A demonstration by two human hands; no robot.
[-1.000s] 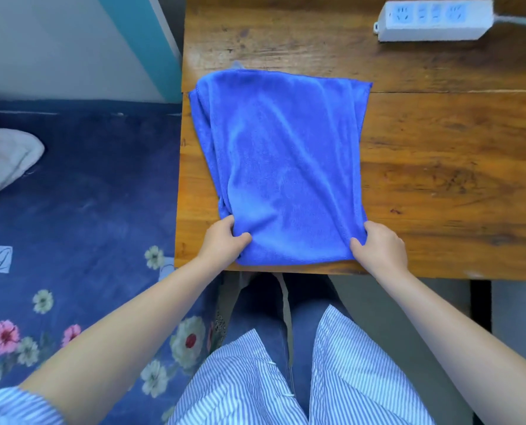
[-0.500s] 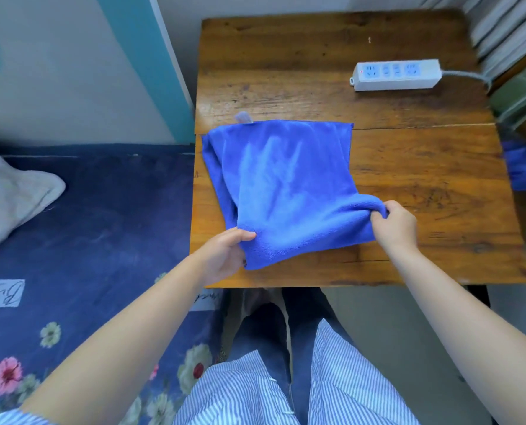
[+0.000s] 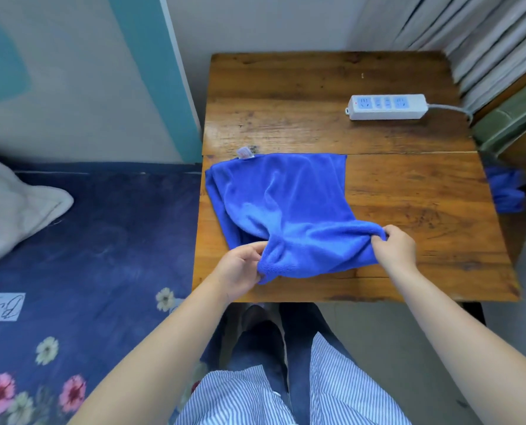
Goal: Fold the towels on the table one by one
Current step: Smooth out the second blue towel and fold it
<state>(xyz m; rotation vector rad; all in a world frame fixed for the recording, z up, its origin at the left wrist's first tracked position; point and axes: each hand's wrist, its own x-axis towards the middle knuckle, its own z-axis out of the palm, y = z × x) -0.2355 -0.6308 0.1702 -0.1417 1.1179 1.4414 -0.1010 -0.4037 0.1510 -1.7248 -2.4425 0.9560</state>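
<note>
fuzzy cloth towel [image 3: 289, 210]; glossy worn wooden table [image 3: 409, 191].

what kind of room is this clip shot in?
Probably a bedroom at home. A bed with a dark blue floral sheet and a white pillow sits right beside the small worn wooden table, which carries a white power strip; pale curtains hang behind.

Small wooden table [image 3: 409, 185], planks worn and stained, stood against a pale wall [image 3: 255, 23]. White power strip [image 3: 387, 106] lay near its far right edge, cord trailing off right. Left of the table, a bed with dark blue floral sheet [image 3: 102, 256]; a white pillow [image 3: 13, 210] at its far left. Wall above the bed was off-white with a teal stripe [image 3: 151, 78]. Pale curtain folds [image 3: 470, 35] hung at upper right. Even daylight.
</note>
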